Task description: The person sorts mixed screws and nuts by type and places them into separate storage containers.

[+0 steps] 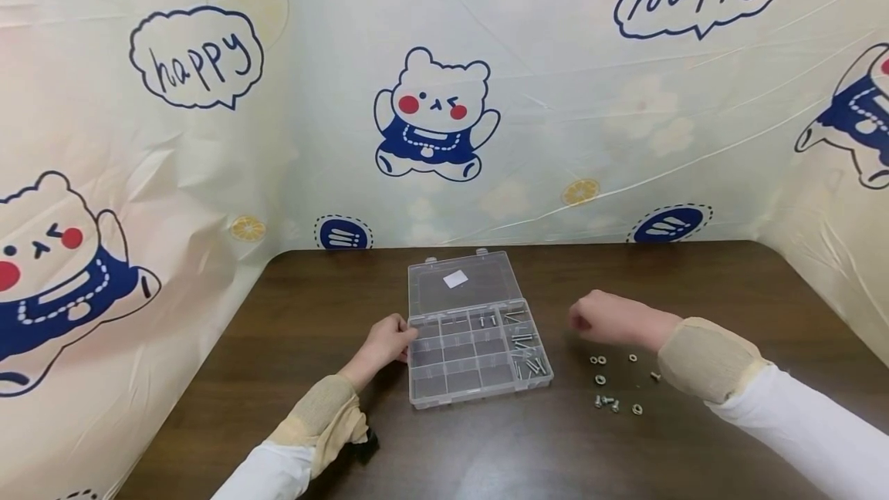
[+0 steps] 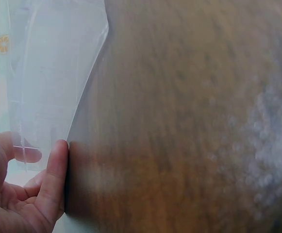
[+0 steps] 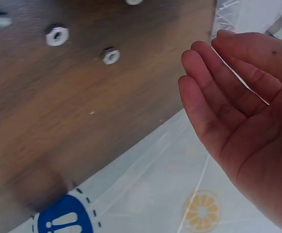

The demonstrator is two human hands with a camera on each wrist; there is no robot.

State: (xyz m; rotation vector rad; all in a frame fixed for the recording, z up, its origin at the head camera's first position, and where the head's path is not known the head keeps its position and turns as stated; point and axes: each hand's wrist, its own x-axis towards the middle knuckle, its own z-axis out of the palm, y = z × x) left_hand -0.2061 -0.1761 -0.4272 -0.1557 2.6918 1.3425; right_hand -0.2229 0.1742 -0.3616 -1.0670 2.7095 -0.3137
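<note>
A clear plastic compartment box (image 1: 479,393) lies with its lid (image 1: 479,284) folded back. My left hand (image 1: 383,339) grips its left side, thumb on the rim and fingers at the outer wall, as the left wrist view also shows. Long screws (image 1: 535,366) lie in the right-hand compartments, and a couple of short screws (image 1: 488,321) in one beside them. My right hand (image 1: 611,318) hovers right of the box, fingers curved, thumb tip against the index finger; I cannot tell whether something small is pinched there. Nuts (image 3: 57,35) lie below it on the wood.
Loose nuts (image 1: 600,380) and short screws (image 1: 606,400) are scattered on the brown table (image 1: 312,284), right of the box. A single screw (image 1: 655,376) lies nearest the right sleeve. Printed plastic sheeting (image 1: 542,99) hangs behind the table and at both sides.
</note>
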